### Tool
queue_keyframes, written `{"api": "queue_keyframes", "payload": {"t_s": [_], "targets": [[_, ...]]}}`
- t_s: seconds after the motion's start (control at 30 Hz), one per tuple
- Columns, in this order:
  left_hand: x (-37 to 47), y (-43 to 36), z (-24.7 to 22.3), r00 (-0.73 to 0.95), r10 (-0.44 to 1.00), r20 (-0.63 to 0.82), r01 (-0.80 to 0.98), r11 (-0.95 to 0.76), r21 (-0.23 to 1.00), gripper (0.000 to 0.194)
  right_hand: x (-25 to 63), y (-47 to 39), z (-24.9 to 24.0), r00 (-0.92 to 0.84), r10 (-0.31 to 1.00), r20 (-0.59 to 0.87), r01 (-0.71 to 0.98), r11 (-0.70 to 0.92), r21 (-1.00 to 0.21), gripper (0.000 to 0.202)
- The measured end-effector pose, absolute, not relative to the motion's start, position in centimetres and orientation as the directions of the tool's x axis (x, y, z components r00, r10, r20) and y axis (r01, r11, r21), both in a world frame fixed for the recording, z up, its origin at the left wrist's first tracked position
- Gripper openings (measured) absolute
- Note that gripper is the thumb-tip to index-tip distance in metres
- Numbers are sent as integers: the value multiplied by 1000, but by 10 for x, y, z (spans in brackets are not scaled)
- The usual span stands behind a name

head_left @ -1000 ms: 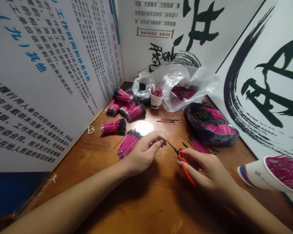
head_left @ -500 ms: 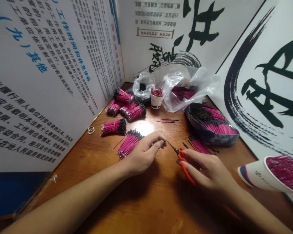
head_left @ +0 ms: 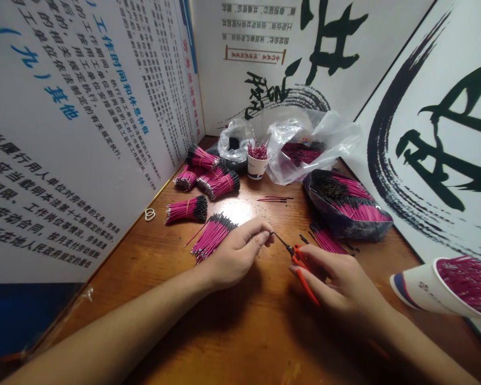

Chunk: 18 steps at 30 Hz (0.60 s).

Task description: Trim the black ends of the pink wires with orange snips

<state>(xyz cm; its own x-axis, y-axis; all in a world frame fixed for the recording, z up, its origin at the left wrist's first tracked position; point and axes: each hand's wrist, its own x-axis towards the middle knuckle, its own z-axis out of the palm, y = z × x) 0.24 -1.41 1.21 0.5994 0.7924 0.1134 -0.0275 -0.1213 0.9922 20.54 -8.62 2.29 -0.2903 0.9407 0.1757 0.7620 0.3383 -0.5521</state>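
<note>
The right hand is holding orange scissors, pointing their tips at the left hand. The left thumb and finger are pressing together; I cannot tell what is between them. Pink wires with black ends are lying just beside that hand.

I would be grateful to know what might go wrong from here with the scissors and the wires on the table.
The orange-handled scissors in the right hand point straight at the left hand's pinched fingertips, so a slip might nick them. The loose pink wires lie unbound beside the left hand, which could scatter them. The large paper cup to the right is open and packed with wires; a bump might spill some.
</note>
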Motion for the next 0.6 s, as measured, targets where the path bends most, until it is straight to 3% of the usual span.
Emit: {"api": "queue_keyframes", "payload": {"t_s": [0.6], "targets": [[0,-12,12,627,775,82,-66,-52,996,14,205,-88,26,-295,946,137,762,319,-563,15]]}}
